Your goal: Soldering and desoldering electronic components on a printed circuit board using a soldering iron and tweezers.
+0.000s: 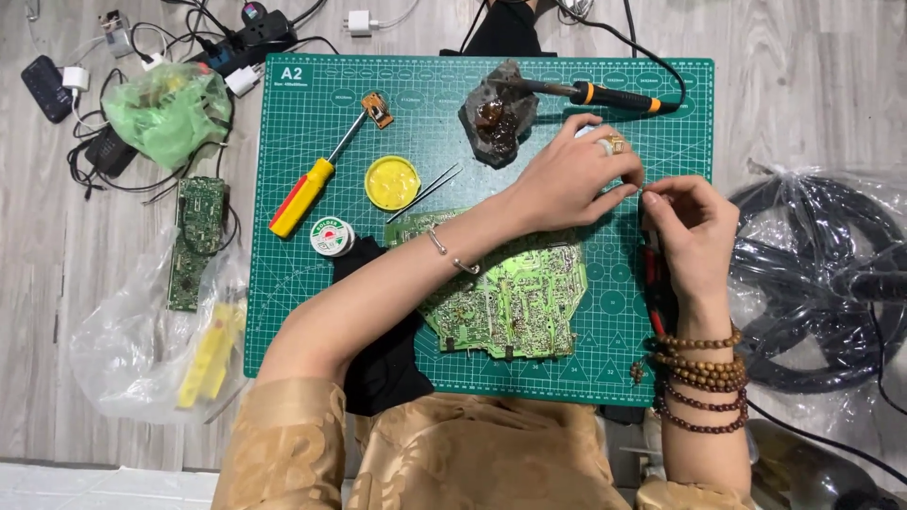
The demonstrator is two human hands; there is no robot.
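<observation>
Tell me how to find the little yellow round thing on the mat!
Start at the big green cutting mat on the wooden floor. In its upper left part, right of the red-and-yellow screwdriver, sits a small round yellow tin. It is the only all-yellow disc; the solder spool just below it is white and green.

A golden-tan patterned garment with short sleeves is worn. A thin silver bangle is seen on the left wrist, and a ring on the left hand (567, 179). Brown wooden bead strands are wound around the right wrist.
</observation>
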